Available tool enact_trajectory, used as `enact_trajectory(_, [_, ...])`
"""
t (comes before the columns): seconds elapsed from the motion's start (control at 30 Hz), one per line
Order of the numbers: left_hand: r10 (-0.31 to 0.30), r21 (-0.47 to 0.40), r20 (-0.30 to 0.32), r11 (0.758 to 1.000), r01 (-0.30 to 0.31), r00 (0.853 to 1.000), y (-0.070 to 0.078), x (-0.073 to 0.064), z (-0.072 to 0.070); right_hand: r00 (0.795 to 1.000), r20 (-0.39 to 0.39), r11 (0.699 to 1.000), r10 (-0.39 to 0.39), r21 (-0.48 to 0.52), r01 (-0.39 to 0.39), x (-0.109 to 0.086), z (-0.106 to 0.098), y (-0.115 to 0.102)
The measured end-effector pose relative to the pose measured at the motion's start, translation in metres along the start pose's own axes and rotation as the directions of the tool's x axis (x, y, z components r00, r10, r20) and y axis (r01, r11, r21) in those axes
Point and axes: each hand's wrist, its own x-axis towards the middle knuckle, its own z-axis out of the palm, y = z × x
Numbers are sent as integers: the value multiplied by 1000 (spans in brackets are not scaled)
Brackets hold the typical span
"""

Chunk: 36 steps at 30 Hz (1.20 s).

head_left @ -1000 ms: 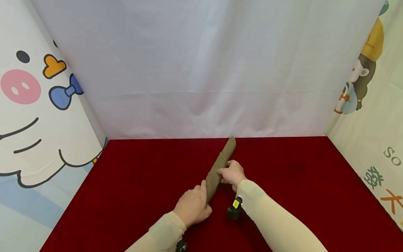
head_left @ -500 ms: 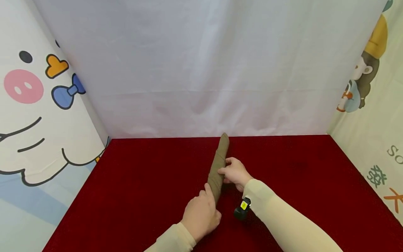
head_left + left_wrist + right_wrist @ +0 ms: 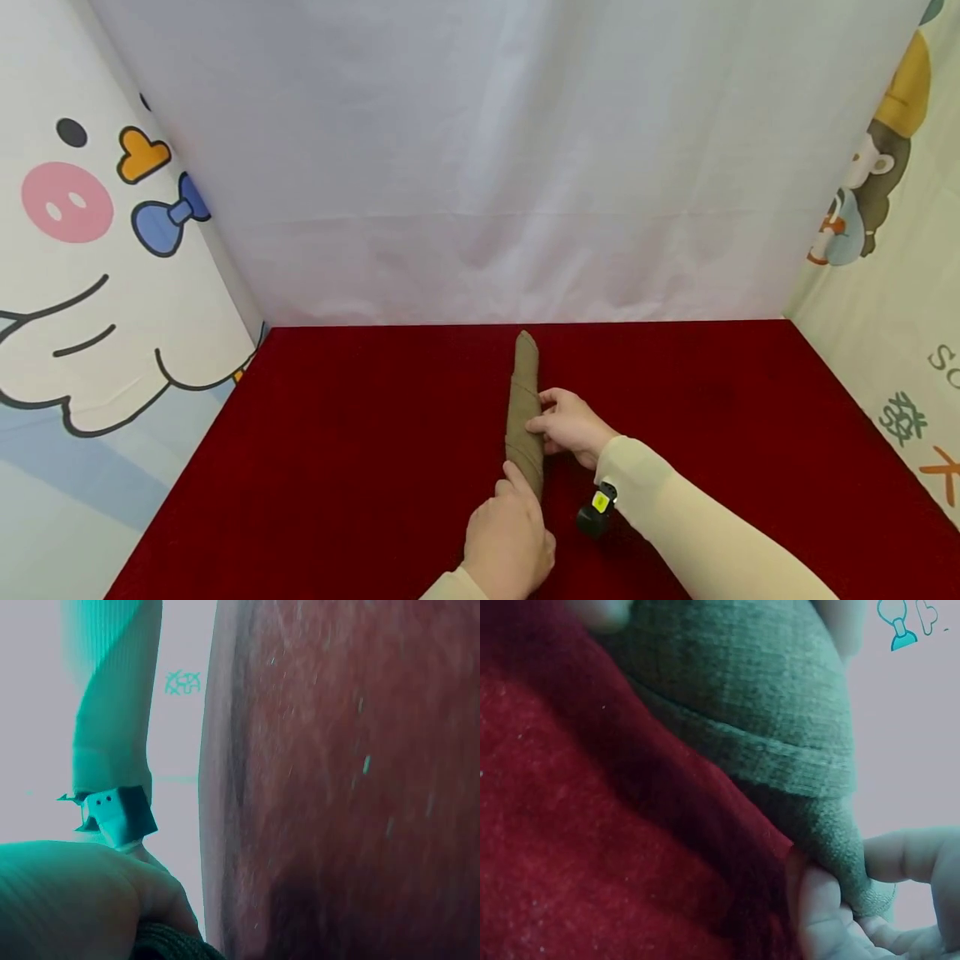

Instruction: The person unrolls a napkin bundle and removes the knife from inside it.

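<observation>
A rolled-up olive-brown cloth (image 3: 523, 408), long and narrow, points away from the person over the red table, thicker at its near end. My left hand (image 3: 510, 533) grips that near end, its index finger lying along the roll. Farther up, my right hand (image 3: 573, 425) pinches the right side of the roll between thumb and fingers. In the right wrist view, the cloth (image 3: 765, 697) shows woven texture and a folded-over edge, narrowing to where my right hand (image 3: 870, 907) holds it. In the left wrist view only a bit of the cloth (image 3: 172, 945) shows under my left hand (image 3: 75, 900).
The red table covering (image 3: 360, 450) reaches back to a pale curtain (image 3: 450, 167). Printed panels stand at the left (image 3: 82, 333) and right (image 3: 885, 333). A small black wrist camera (image 3: 596, 512) hangs below the right sleeve (image 3: 697, 517).
The roll has swung from slanting right to nearly straight ahead, its far tip going left. My left hand has moved right and nearer the person; my right hand has shifted slightly right, still pinching the cloth.
</observation>
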Motion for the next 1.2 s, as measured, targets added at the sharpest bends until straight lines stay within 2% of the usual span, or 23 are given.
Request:
enact_trajectory(0.2, [-52,-9,41,999,53,998,10,-4,8,1000,22,1000,2,-19,-1,-3,-1,5])
enact_trajectory(0.4, [-60,10,64,998,60,996,12,-3,15,1000,18,999,-8,-38,9,-6,-2,9])
enact_trajectory(0.67, [-52,5,59,999,51,997,9,-4,21,1000,-5,996,-10,-87,10,-5,-2,12])
enact_trajectory(0.8, [3,-1,59,1000,-3,998,1,-6,18,1000,-27,994,1,-108,-4,-8,-4,15])
enact_trajectory(0.93, [82,-89,104,993,-72,991,-11,-6,5,1000,-22,994,14,-108,-17,-22,-9,18])
enact_trajectory(1.03, [137,-148,137,982,-116,981,-21,-7,-3,999,31,995,21,-96,-18,-38,-16,23])
enact_trajectory(1.2, [214,-165,119,967,-194,970,-36,-6,-4,986,160,998,39,-58,-30,-59,-26,35])
